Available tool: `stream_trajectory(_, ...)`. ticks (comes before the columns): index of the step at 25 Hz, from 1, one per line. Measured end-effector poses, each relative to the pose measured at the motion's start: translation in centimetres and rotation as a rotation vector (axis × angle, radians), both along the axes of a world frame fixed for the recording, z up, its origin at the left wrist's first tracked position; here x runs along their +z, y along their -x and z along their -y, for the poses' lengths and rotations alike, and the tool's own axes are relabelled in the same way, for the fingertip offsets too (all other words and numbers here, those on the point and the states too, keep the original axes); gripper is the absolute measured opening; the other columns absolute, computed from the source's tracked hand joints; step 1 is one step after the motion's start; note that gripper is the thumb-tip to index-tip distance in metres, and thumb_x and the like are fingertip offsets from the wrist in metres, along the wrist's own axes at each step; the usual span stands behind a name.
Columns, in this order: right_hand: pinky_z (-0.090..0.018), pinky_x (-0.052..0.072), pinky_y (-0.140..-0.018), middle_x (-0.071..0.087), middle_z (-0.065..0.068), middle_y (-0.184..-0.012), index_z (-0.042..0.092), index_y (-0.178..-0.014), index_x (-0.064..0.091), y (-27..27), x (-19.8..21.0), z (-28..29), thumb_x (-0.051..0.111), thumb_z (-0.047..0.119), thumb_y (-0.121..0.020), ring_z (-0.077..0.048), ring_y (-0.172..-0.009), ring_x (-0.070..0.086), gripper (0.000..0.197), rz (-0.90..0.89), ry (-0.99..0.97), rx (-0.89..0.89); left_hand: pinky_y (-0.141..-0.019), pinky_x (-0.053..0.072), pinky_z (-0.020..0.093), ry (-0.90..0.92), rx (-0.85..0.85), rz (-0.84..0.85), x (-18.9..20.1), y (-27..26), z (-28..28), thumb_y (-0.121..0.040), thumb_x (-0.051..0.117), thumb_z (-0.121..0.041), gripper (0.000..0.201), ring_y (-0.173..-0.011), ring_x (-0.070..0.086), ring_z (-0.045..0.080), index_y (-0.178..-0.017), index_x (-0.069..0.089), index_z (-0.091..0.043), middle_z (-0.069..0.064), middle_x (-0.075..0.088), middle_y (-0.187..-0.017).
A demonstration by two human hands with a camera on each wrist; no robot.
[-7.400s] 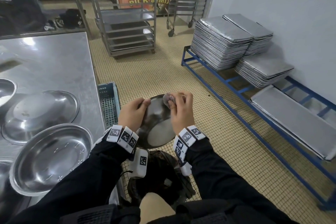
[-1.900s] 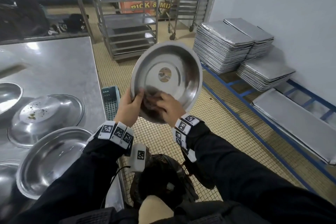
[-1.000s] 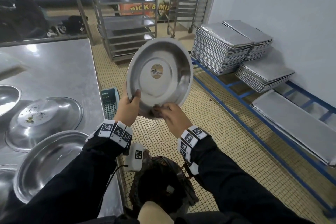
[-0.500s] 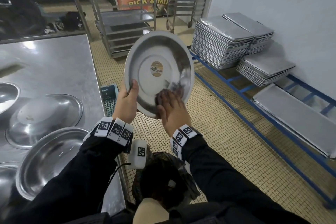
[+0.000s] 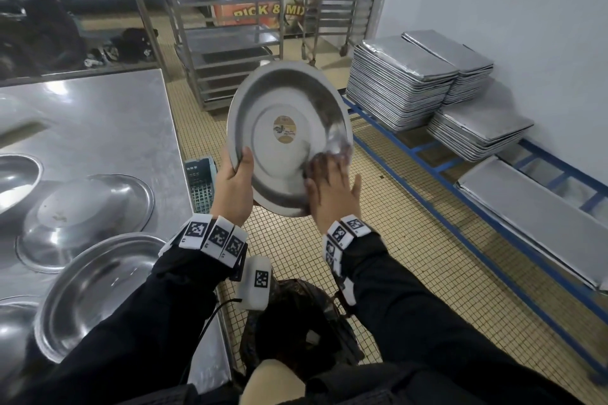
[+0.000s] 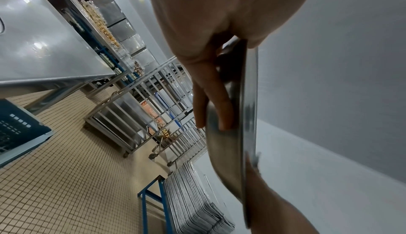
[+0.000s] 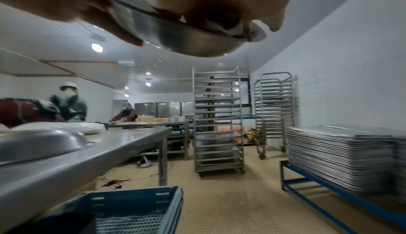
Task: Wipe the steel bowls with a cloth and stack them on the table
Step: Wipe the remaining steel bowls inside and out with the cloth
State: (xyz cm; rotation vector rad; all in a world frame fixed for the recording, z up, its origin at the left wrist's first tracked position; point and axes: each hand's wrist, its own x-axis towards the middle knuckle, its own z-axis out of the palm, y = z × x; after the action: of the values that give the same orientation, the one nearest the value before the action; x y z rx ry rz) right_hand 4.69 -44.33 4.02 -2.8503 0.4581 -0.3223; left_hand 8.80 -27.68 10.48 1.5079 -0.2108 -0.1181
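Steel bowl (image 5: 286, 141) tilted at frame centre; left hand (image 5: 234, 186) grips its lower-left rim, right hand (image 5: 332, 189) presses cloth (image 5: 339, 148) inside, fingers fairly straight.

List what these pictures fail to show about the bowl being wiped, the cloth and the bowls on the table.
- Cloth: head view, smeared by motion and mostly under the right hand; colour unclear.
- Sticker in the held bowl: print too small to read.
- Bowl's outer face: head view, turned away.
- Table bowls: head view, cut by the left edge and covered by the sleeve; count unclear.
- Left hand grip: fingers behind the rim in head view.
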Motion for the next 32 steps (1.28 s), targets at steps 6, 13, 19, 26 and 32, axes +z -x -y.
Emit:
stream_trajectory(6, -0.036, 0.047, -0.09, 0.044, -0.014, -0.135, 0.011, -0.143, 0.031, 0.2, 1.6, 3.5, 0.048, 0.037, -0.095, -0.027, -0.117, 0.051, 0.057, 0.423, -0.623, -0.287, -0.081, 0.053, 0.03, 0.038, -0.052, -0.17, -2.2, -0.3, -1.2, -0.101, 0.041, -0.041, 0.043, -0.097, 0.067, 0.018, -0.134, 0.051, -0.016, 0.003, 0.069, -0.11)
stream_trajectory(13, -0.017, 0.042, -0.063, 0.06, 0.003, -0.095, 0.011, -0.118, 0.053, 0.7, 2.8, 3.7, 0.059, 0.026, -0.091, -0.013, -0.083, 0.058, 0.031, 0.458, -0.852, -0.368, -0.072, 0.057, 0.03, 0.044, -0.081, -0.11, -1.7, -0.5, -1.6, -0.093, 0.058, -0.026, 0.042, -0.089, 0.071, 0.02, -0.133, 0.046, -0.02, 0.004, 0.071, -0.102)
stream_trajectory(19, -0.014, 0.042, -0.063, 0.057, 0.01, -0.09, 0.02, -0.11, 0.048, 0.3, 2.8, 0.0, 0.056, 0.025, -0.093, -0.005, -0.077, 0.057, 0.02, 0.689, -1.039, -0.4, -0.063, 0.055, 0.02, -0.022, -0.105, -0.063, -1.2, 1.1, -0.2, -0.095, 0.054, -0.008, 0.023, -0.092, 0.068, 0.014, -0.11, 0.046, -0.024, -0.002, 0.06, -0.098)
stream_trajectory(26, -0.019, 0.047, -0.065, 0.064, 0.001, -0.097, 0.013, -0.112, 0.056, 0.7, 1.2, 0.4, 0.043, 0.036, -0.097, -0.017, -0.09, 0.063, 0.03, 0.367, -0.945, -0.357, -0.073, 0.052, 0.03, -0.032, 0.112, -0.164, -2.1, -1.0, -1.7, -0.095, 0.044, -0.009, 0.019, -0.094, 0.06, 0.024, -0.11, 0.05, -0.02, 0.001, 0.058, -0.094)
stream_trajectory(32, -0.023, 0.044, -0.093, 0.048, -0.002, -0.134, 0.02, -0.132, 0.045, 1.4, 1.6, -4.1, 0.041, 0.036, -0.097, -0.011, -0.12, 0.047, 0.039, 0.205, -0.599, 0.176, -0.078, 0.042, 0.014, -0.196, 0.115, -0.037, -2.3, -0.9, -2.0, -0.102, 0.042, -0.023, 0.038, -0.102, 0.053, 0.016, -0.138, 0.043, -0.009, -0.002, 0.055, -0.109)
